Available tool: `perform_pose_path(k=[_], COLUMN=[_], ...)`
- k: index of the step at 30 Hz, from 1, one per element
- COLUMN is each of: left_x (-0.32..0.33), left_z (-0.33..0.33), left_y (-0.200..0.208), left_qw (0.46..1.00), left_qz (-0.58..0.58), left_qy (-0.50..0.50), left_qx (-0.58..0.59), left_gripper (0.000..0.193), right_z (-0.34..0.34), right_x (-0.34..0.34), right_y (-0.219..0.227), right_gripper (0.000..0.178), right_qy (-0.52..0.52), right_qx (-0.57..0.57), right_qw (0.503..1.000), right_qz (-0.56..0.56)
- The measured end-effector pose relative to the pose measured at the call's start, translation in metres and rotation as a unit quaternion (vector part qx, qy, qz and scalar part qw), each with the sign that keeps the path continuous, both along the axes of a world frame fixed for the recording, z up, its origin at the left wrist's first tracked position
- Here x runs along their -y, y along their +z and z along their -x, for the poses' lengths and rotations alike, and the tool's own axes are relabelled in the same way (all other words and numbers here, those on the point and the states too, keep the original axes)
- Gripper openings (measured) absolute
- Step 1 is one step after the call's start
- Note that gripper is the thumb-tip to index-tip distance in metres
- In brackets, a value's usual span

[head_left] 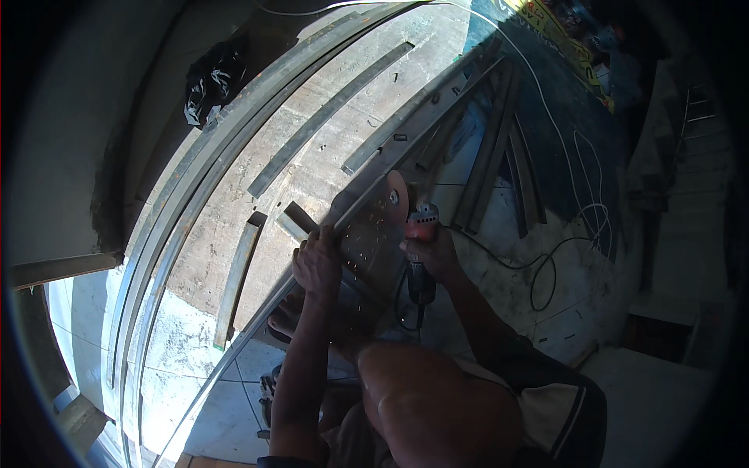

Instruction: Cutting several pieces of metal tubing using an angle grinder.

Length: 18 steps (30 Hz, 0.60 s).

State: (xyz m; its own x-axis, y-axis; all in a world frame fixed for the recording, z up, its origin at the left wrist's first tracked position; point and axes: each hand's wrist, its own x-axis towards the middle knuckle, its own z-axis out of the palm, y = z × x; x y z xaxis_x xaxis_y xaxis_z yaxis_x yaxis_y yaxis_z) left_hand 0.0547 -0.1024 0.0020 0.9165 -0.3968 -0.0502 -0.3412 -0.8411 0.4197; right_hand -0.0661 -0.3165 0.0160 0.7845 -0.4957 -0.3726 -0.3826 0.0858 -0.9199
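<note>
In my right hand point(434, 256) is a red and black angle grinder point(422, 229), my fingers wrapped round its body. Its round cutting disc point(398, 200) stands close to a long grey metal bar point(370, 185). Small orange sparks point(360, 243) scatter below the disc, between my two hands. My left hand point(317, 264) is closed over the bar, to the left of the grinder. Whether the disc touches the metal cannot be made out.
Long metal bars point(181, 175) curve along the left, with shorter cut pieces point(328, 121) on a board point(300, 168). More lengths point(493, 148) lie beyond the grinder. A dark cable point(538, 269) loops at right; a black plastic bag point(212, 84) sits far left.
</note>
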Motion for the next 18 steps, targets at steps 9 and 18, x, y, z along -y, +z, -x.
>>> perform_pose_path(k=[9, 18], left_x=[0.0, 0.001], left_z=[0.003, 0.002], left_y=[-0.002, -0.006], left_qw=[1.0, 1.0], left_qz=[0.008, 0.009], left_qy=[0.013, 0.013], left_qx=[0.004, -0.013], left_gripper=[0.02, 0.02], right_z=[0.002, 0.001], right_x=[0.002, -0.002], right_y=[-0.005, -0.012], right_gripper=[0.05, 0.056], right_qy=[0.008, -0.002], right_qx=[-0.029, -0.001], right_qw=[0.999, 1.0], right_qz=[-0.031, 0.029])
